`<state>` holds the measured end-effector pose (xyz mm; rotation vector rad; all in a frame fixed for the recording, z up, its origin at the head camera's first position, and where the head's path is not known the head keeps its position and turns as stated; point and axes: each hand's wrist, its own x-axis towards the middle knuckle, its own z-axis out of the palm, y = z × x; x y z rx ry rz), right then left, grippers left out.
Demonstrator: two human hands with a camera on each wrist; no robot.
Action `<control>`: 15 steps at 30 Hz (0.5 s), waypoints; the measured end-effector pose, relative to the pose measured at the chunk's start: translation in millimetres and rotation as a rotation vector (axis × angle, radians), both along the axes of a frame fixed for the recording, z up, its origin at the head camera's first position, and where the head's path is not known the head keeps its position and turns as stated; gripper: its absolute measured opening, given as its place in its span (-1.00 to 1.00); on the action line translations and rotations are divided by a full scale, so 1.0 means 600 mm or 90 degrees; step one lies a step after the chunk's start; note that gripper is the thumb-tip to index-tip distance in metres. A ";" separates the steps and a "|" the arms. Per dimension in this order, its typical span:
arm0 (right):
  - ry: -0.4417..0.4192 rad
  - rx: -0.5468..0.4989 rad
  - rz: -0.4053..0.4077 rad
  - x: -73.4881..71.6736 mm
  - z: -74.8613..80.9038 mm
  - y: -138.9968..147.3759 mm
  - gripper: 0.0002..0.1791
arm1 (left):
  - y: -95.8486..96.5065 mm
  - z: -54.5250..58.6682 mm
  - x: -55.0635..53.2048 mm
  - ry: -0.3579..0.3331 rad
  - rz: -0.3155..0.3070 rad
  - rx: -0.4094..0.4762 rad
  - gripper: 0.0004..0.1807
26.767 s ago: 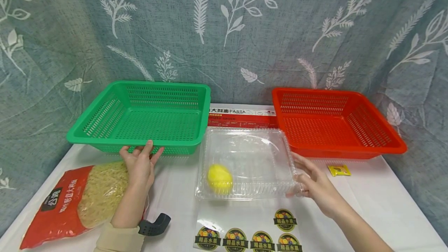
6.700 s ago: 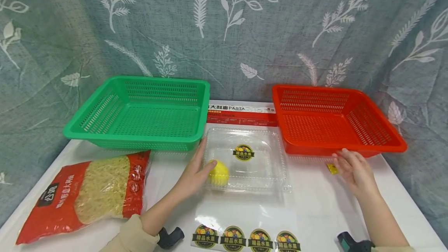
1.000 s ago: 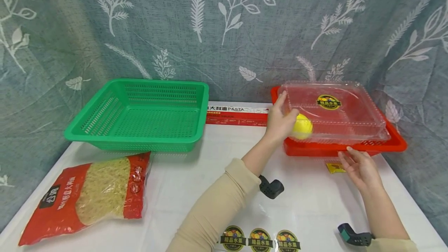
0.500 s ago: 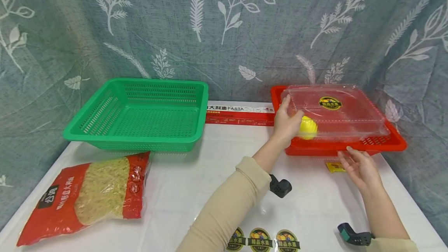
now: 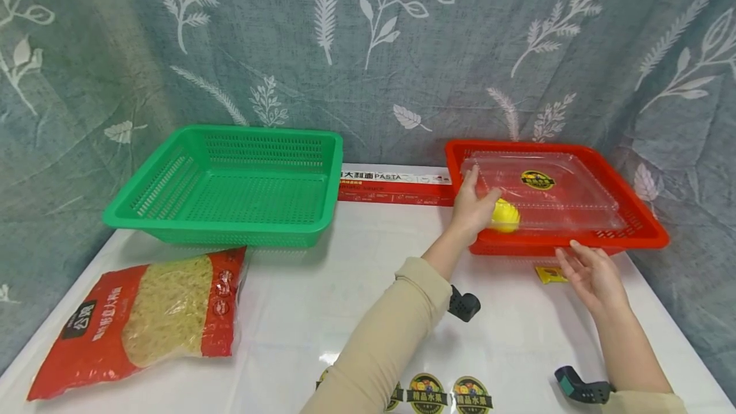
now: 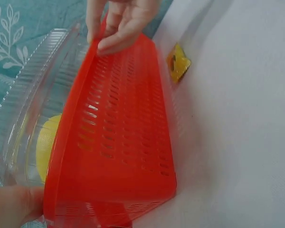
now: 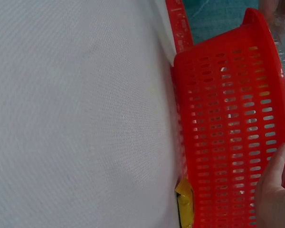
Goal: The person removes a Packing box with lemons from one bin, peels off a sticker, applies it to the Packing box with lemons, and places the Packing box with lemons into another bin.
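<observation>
A clear plastic clamshell container (image 5: 575,193) with a round fruit label on its lid sits inside the red basket (image 5: 650,235), and a yellow fruit, perhaps a lemon, (image 5: 505,216) shows through its near left corner. My left hand (image 5: 473,209) grips the container's left end, thumb toward the front. In the left wrist view, that thumb (image 6: 14,204) lies by the basket's rim. My right hand (image 5: 595,276) pinches the basket's front rim, its thumb on the outer wall in the right wrist view. A small yellow packet (image 5: 550,275) lies under the basket's front, beside my right hand.
At the back left stands a green basket (image 5: 224,230). A red and clear bag of pasta (image 5: 167,312) lies in front of it. A red-and-white pasta box (image 5: 393,191) lies between the baskets. Fruit labels on a sheet (image 5: 427,393) are at the front edge, partly behind my left sleeve.
Long ago the container stood mid-table without a label; later it bore one. Over the last second my left hand lowered it into the red basket. My right hand has stayed at the rim.
</observation>
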<state>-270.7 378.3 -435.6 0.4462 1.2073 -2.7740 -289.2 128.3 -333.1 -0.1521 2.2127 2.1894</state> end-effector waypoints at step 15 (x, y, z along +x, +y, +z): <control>-0.001 0.010 -0.028 0.071 0.047 -0.046 -0.45 | -0.005 0.008 0.021 0.043 -0.044 -0.151 -0.33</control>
